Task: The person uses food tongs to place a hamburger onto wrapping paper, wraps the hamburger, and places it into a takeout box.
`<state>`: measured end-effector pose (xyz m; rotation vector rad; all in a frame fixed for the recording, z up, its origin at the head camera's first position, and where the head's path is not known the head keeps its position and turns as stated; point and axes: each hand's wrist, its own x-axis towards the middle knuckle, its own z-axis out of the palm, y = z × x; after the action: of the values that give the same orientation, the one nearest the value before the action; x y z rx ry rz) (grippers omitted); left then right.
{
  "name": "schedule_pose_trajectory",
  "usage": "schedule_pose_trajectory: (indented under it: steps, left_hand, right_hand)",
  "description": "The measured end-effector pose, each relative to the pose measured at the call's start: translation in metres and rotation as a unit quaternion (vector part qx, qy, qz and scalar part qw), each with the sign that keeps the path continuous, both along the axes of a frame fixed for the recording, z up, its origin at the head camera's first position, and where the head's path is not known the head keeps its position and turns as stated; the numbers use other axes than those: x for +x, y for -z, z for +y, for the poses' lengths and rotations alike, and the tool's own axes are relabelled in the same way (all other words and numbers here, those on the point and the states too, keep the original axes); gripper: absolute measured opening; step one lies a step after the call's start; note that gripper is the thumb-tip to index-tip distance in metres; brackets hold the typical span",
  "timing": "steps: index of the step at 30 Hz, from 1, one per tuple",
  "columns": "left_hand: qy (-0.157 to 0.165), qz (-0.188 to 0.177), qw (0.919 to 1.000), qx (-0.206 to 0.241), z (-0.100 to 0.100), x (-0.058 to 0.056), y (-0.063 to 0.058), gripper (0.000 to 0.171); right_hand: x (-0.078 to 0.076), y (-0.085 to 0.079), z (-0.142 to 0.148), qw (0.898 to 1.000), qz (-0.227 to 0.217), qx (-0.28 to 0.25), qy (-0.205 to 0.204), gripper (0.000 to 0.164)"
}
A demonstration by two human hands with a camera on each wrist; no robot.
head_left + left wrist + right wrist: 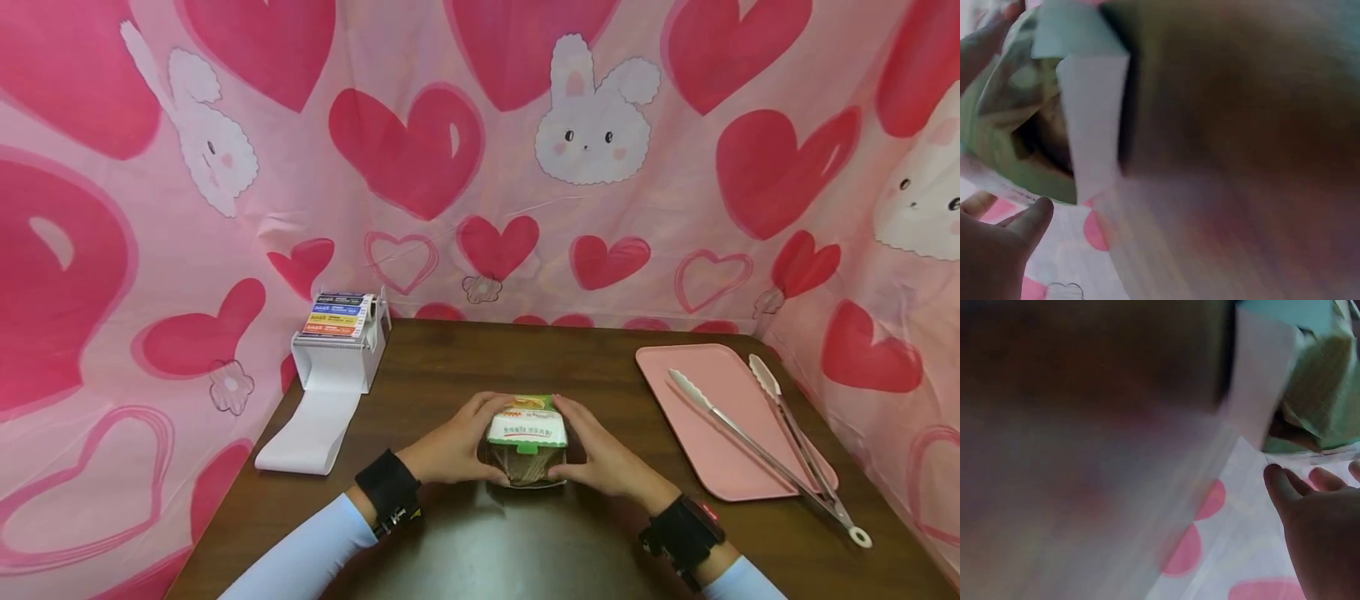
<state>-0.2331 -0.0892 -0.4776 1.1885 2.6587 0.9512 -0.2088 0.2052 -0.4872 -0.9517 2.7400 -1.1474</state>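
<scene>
A small burger box with a white and green printed lid sits near the middle of the table, between both hands. My left hand grips its left side, thumb low at the front corner and fingers behind. On the opposite side my right hand holds it the same way. Through the gaps in the carton, the right wrist view shows crumpled brownish paper inside. In the left wrist view the box's pale side panel faces the camera, with left-hand fingertips close to its edge.
To the right lies a pink tray, with metal tongs spread across it, their hinge end past its corner. At back left stands a white dispenser with colourful labels on top and a paper strip trailing forward. A heart-patterned cloth hangs behind.
</scene>
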Motion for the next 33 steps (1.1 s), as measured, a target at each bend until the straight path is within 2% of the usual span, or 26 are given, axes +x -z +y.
schedule_pose_trajectory:
  steps: [3,6,13,17,21,26,29,33]
  left_hand:
    - [0.001,0.021,0.9986,-0.048,0.0,0.007,0.003,0.116]
    - [-0.01,0.03,0.997,-0.071,0.0,0.011,0.005,0.112]
    - [-0.012,0.036,0.9968,-0.07,0.0,0.014,0.013,0.093]
    - [-0.004,0.037,0.9981,-0.049,0.0,0.015,0.02,0.083]
    - [-0.005,0.022,0.9994,-0.028,0.0,0.014,0.024,0.079]
    - [-0.02,-0.033,0.9992,-0.01,-0.001,0.011,0.024,0.08]
    - [-0.025,-0.066,0.9975,0.008,0.0,0.011,0.023,0.081]
    - [-0.029,-0.075,0.9965,0.023,0.002,0.01,0.02,0.08]
  right_hand:
    - [0.005,0.006,0.0,1.0,0.012,0.015,0.002,0.112]
    - [0.008,0.011,0.0,1.0,0.01,0.015,0.004,0.112]
    - [0.012,0.016,-0.001,1.0,0.018,0.007,0.003,0.104]
    - [0.014,0.016,-0.003,1.0,0.015,0.001,0.015,0.098]
    - [0.016,0.016,-0.005,1.0,0.013,-0.008,0.023,0.099]
    - [0.016,0.016,-0.007,0.999,0.012,-0.028,0.02,0.098]
    - [0.015,0.015,-0.008,0.998,-0.012,-0.049,0.025,0.093]
    - [0.014,0.013,-0.009,0.996,-0.04,-0.063,0.041,0.091]
